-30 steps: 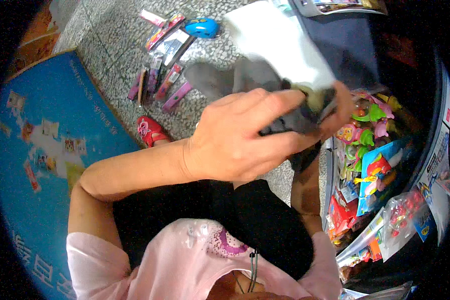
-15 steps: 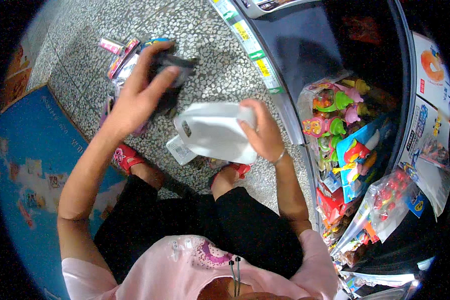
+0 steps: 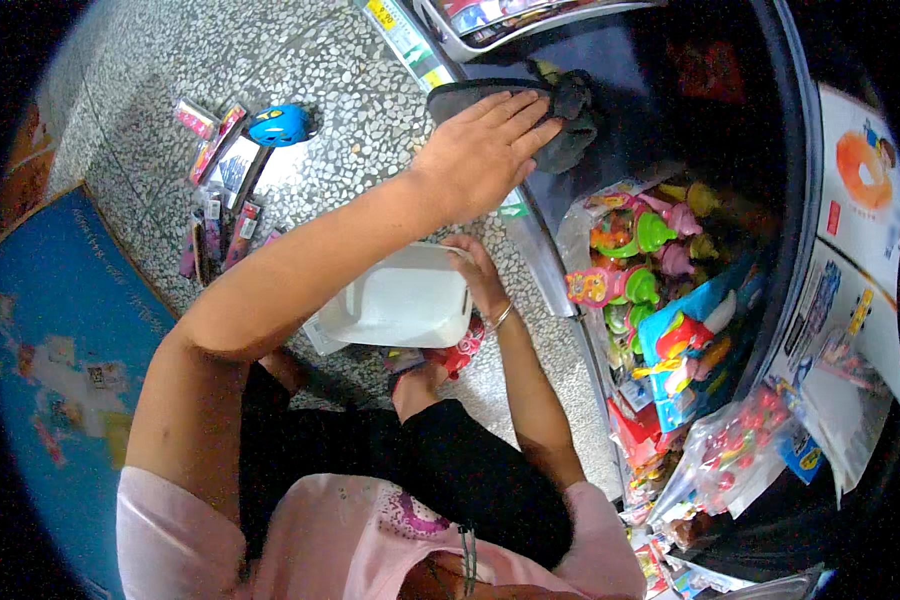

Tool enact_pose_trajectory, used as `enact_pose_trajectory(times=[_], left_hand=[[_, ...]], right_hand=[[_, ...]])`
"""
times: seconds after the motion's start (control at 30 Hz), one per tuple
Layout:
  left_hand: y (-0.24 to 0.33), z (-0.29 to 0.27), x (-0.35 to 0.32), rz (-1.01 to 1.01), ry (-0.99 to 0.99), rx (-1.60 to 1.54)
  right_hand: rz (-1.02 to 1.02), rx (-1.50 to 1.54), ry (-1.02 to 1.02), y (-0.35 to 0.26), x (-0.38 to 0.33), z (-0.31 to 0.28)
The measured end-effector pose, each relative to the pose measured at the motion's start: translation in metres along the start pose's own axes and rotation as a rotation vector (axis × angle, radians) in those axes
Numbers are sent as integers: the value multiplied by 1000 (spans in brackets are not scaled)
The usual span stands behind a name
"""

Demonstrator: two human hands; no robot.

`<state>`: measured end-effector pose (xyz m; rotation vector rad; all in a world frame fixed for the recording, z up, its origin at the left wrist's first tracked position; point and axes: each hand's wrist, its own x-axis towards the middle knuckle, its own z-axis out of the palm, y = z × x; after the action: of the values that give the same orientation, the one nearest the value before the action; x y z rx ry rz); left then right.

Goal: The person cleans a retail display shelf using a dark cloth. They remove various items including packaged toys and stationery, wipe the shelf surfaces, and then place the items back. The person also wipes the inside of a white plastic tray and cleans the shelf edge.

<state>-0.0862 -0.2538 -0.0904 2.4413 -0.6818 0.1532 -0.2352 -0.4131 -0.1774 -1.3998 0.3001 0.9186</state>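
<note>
My left hand (image 3: 485, 150) reaches across to the right, palm down, onto a dark grey cloth (image 3: 570, 145) on the front of the black shelf (image 3: 630, 120). Its fingers lie stretched over the cloth, which bunches up past the fingertips; the palm side is hidden. Lower down, my right hand (image 3: 480, 275) grips the right rim of a white plastic bin (image 3: 395, 300), with nothing inside it. The bin is held above the floor near my feet, under my left forearm. The forearm hides part of its far left side.
Small packets (image 3: 235, 165) and a blue rounded item (image 3: 279, 126) lie on the speckled floor (image 3: 340, 60) at the left. Bagged colourful bottle-shaped toys (image 3: 630, 235) fill the shelf's near part. A white tray (image 3: 460, 45) stands at its far end. A blue board (image 3: 70, 290) lies at the left.
My left hand has swung from above the floor packets to the shelf at the right, carrying the cloth. The white bin has tilted, so its inside now faces up. The blue item is uncovered.
</note>
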Motion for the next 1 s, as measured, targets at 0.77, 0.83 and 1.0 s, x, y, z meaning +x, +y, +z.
enact_pose_trajectory(times=[0.77, 0.83, 1.0], left_hand=[[35, 69, 86, 120, -119, 1], [38, 67, 69, 77, -42, -28], [41, 29, 14, 137, -45, -94]], right_hand=[[9, -237, 84, -13, -11, 4], [-21, -177, 125, -16, -13, 9], [-95, 5, 101, 20, -7, -4]])
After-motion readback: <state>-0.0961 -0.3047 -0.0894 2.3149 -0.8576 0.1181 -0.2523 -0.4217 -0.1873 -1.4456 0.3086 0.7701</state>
